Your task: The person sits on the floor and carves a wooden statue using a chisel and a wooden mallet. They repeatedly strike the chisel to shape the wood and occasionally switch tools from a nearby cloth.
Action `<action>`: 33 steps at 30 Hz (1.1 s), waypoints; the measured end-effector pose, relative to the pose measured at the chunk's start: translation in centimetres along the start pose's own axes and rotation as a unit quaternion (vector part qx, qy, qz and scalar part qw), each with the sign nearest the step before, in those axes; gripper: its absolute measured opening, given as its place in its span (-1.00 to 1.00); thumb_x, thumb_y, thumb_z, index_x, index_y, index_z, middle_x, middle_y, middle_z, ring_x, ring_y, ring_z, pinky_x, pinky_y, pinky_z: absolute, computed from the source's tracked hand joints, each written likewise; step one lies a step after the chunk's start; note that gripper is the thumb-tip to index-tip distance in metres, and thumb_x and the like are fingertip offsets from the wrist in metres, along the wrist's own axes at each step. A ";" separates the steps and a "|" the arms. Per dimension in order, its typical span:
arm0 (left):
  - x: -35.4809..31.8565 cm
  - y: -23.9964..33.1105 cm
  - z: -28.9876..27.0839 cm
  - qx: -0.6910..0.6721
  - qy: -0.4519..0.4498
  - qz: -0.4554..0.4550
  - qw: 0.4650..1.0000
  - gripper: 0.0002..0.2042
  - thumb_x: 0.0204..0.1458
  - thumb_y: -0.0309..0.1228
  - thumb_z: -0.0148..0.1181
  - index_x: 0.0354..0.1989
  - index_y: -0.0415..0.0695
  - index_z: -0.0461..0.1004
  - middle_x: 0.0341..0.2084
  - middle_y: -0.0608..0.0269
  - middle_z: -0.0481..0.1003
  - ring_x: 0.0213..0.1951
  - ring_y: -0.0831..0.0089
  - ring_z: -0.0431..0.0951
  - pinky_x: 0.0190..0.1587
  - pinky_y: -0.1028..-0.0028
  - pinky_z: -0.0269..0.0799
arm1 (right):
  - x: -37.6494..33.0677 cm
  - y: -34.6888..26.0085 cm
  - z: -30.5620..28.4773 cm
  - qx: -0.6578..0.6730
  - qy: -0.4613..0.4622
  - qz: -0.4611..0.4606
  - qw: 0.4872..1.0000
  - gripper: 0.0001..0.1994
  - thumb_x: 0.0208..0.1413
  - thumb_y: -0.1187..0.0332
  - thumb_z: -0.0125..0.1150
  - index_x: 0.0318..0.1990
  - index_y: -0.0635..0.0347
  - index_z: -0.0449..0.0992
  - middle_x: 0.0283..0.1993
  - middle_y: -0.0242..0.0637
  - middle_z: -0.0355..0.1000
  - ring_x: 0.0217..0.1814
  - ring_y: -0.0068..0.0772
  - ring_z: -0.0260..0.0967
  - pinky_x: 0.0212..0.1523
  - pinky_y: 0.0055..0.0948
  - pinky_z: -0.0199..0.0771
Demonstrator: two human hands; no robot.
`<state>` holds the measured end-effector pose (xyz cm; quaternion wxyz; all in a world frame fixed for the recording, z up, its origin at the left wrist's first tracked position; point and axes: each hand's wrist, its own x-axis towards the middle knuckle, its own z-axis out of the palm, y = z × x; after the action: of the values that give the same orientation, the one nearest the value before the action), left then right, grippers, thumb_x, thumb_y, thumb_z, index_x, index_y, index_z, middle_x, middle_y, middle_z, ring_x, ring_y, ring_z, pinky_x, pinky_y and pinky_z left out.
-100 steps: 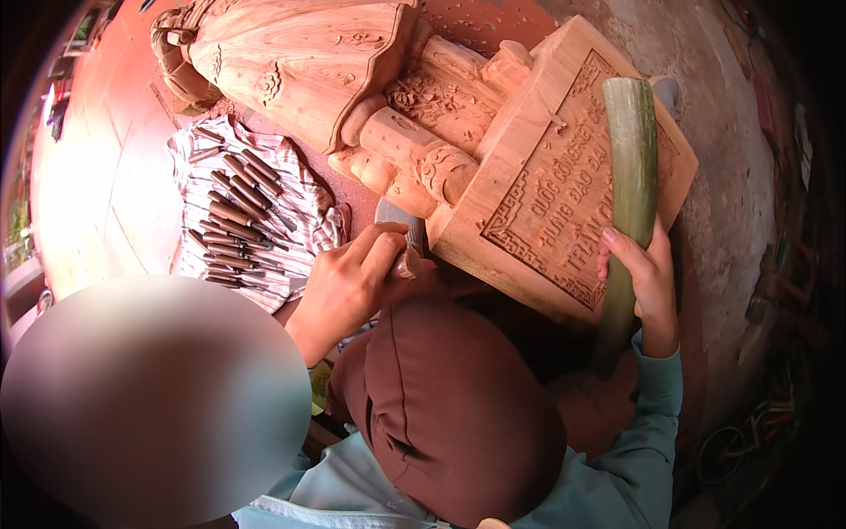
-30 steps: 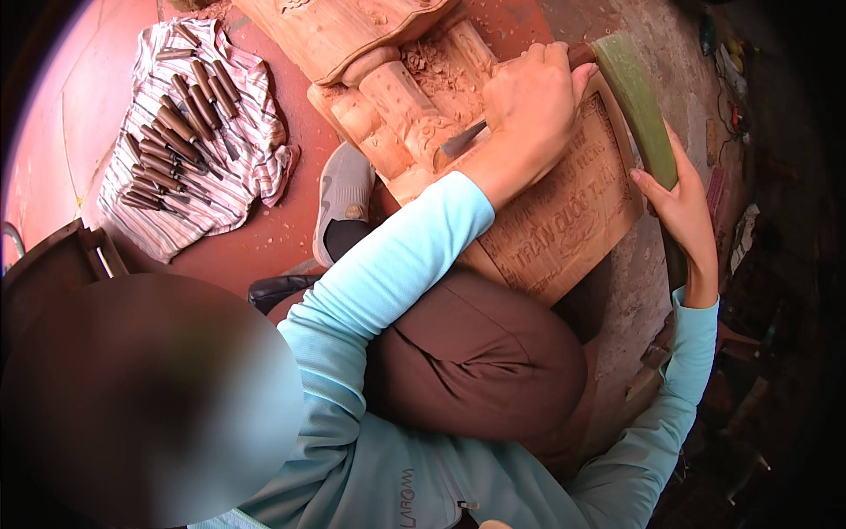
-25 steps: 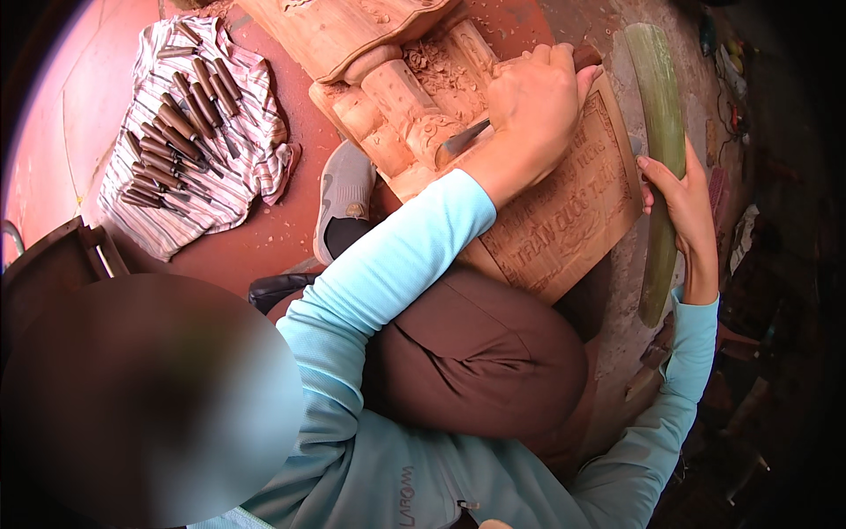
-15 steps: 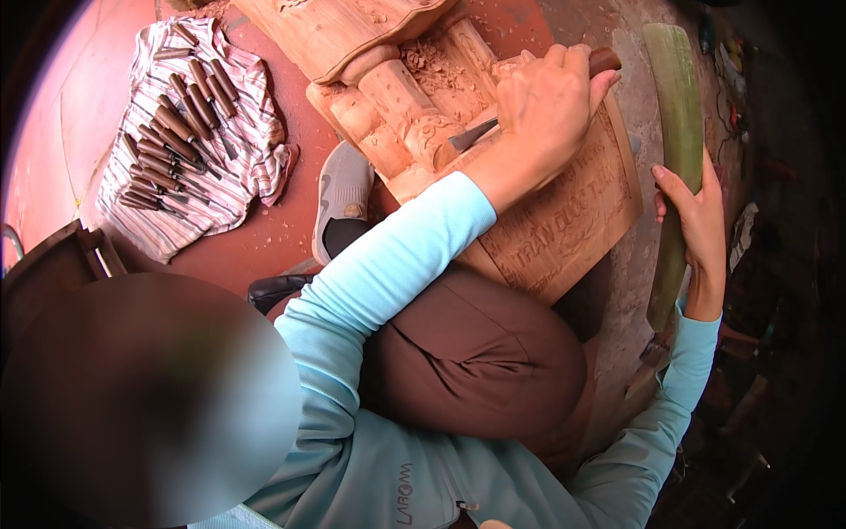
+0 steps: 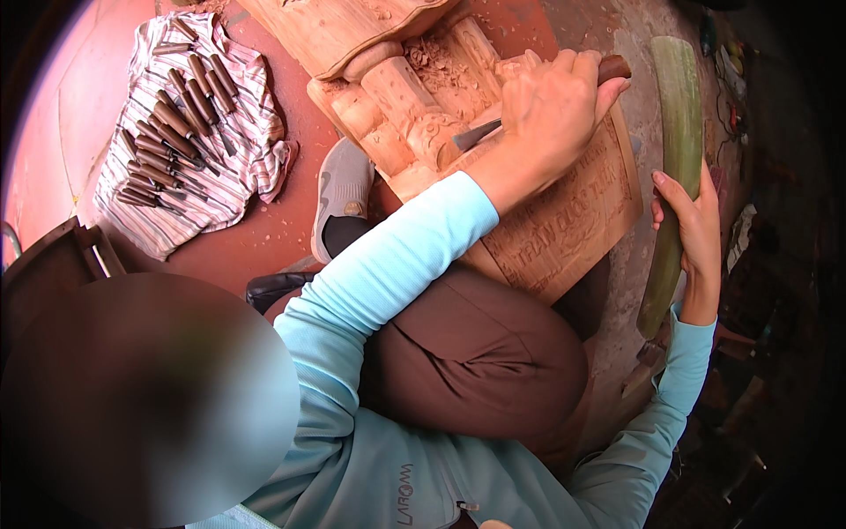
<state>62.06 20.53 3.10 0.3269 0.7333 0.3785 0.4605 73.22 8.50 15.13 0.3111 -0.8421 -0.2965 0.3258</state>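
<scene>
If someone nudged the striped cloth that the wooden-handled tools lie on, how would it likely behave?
The striped cloth looks thin and rumpled at its edges, so it would probably bunch rather than slide whole. The round, brown wooden-handled carving tools lie loose in rows on it, so they would likely roll or scatter.

The person is wearing a light turquoise long-sleeved top whose snug cuffs are ending just behind both bare hands, the left hand [image 5: 555, 110] and right hand [image 5: 696, 234], brown trousers below them, and a grey shoe [image 5: 342, 189].
</scene>
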 end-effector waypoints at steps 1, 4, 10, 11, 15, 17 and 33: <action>0.0 0.0 0.0 0.006 0.000 0.000 1.000 -0.68 0.01 -0.11 0.16 -0.30 -0.16 0.50 -0.49 0.15 0.53 -0.49 0.16 0.54 -0.50 0.27 0.41 | 0.1 0.6 0.0 -0.031 0.005 -0.042 0.999 -0.47 0.05 0.42 0.21 0.18 0.26 0.21 -0.43 -0.43 0.35 -0.62 -0.70 0.19 -0.63 -0.67 0.23; 0.1 -0.1 -0.1 0.011 -0.004 -0.004 1.000 -0.67 0.02 -0.12 0.14 -0.28 -0.16 0.50 -0.46 0.15 0.53 -0.47 0.16 0.54 -0.49 0.26 0.41 | 1.2 2.4 -0.6 -0.114 0.008 -0.132 0.985 -0.40 0.06 0.46 0.19 0.26 0.27 0.11 -0.33 -0.41 0.37 -0.53 -0.70 0.22 -0.54 -0.66 0.27; 0.3 -0.4 -0.2 0.003 -0.007 -0.025 1.000 -0.68 0.06 -0.12 0.11 -0.26 -0.16 0.49 -0.44 0.14 0.53 -0.45 0.12 0.54 -0.46 0.24 0.41 | 1.1 0.2 -0.3 -0.139 -0.010 -0.005 0.990 -0.35 0.05 0.53 0.17 0.31 0.17 0.08 -0.14 -0.35 0.40 -0.32 -0.66 0.35 -0.35 -0.65 0.40; 0.4 -0.4 -0.2 0.006 -0.009 -0.029 1.000 -0.68 0.06 -0.12 0.10 -0.26 -0.16 0.49 -0.44 0.14 0.53 -0.45 0.12 0.54 -0.45 0.23 0.41 | 1.2 0.2 -0.2 -0.147 -0.006 -0.022 0.989 -0.35 0.04 0.52 0.18 0.31 0.16 0.08 -0.22 -0.40 0.37 -0.39 -0.68 0.30 -0.41 -0.66 0.34; 0.5 -0.5 0.0 -0.005 0.014 -0.030 0.999 -0.69 0.06 -0.13 0.10 -0.27 -0.14 0.49 -0.44 0.13 0.52 -0.45 0.10 0.53 -0.45 0.22 0.40 | 1.4 -0.2 -0.3 -0.153 0.007 -0.048 0.987 -0.35 0.03 0.49 0.20 0.30 0.15 0.11 -0.42 -0.52 0.33 -0.59 -0.77 0.16 -0.59 -0.70 0.17; 0.6 -0.4 -0.3 0.005 0.012 -0.041 0.999 -0.69 0.06 -0.13 0.10 -0.27 -0.14 0.49 -0.44 0.13 0.52 -0.45 0.10 0.53 -0.45 0.22 0.40 | 1.4 -0.7 0.0 -0.107 -0.008 -0.005 0.994 -0.33 0.01 0.50 0.20 0.31 0.16 0.10 -0.37 -0.48 0.38 -0.58 -0.78 0.16 -0.58 -0.70 0.18; 0.7 -0.3 -0.3 0.009 0.014 -0.067 0.998 -0.67 0.06 -0.12 0.10 -0.20 -0.14 0.49 -0.40 0.13 0.53 -0.43 0.13 0.55 -0.42 0.24 0.43 | 1.5 -1.8 0.1 -0.110 -0.025 -0.020 0.993 -0.37 0.03 0.49 0.19 0.29 0.18 0.12 -0.45 -0.47 0.34 -0.62 -0.72 0.18 -0.60 -0.68 0.21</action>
<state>61.96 21.29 3.27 0.3451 0.7026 0.4351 0.4450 73.49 10.69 15.82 0.2152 -0.8568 -0.3552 0.3056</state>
